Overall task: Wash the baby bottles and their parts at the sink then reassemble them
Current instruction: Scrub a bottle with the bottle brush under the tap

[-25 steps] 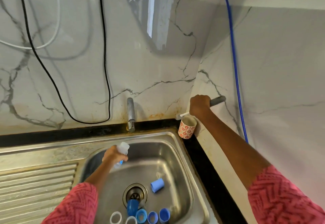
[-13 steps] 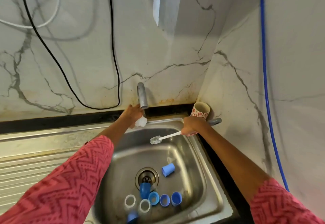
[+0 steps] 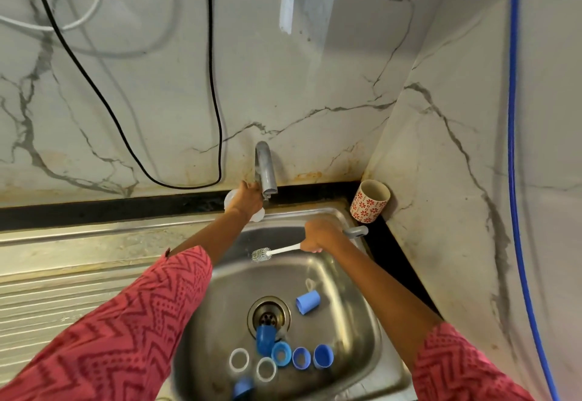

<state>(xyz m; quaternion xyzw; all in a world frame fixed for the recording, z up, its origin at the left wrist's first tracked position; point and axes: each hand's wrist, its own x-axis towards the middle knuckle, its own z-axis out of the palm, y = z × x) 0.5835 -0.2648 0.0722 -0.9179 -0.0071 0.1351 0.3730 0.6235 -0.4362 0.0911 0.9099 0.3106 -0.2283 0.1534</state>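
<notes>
My left hand [image 3: 247,197] grips a clear baby bottle [image 3: 231,200] at the back rim of the steel sink [image 3: 371,322], right beside the tap spout [image 3: 266,170]. My right hand [image 3: 318,238] holds a bottle brush [image 3: 271,252] by its grey handle; the white bristle head points left over the basin. On the sink floor lie several blue caps and collars [image 3: 307,301] and two clear rings [image 3: 239,359] near the drain [image 3: 269,314].
A red-patterned cup [image 3: 370,200] stands in the back right corner on the black counter strip. A ribbed drainboard [image 3: 63,281] lies to the left. A black cable [image 3: 217,101] and a blue hose [image 3: 516,148] hang on the marble walls.
My right hand drew the brush out of the cup and brought it down over the basin. My left hand carried the bottle up from the basin to the tap.
</notes>
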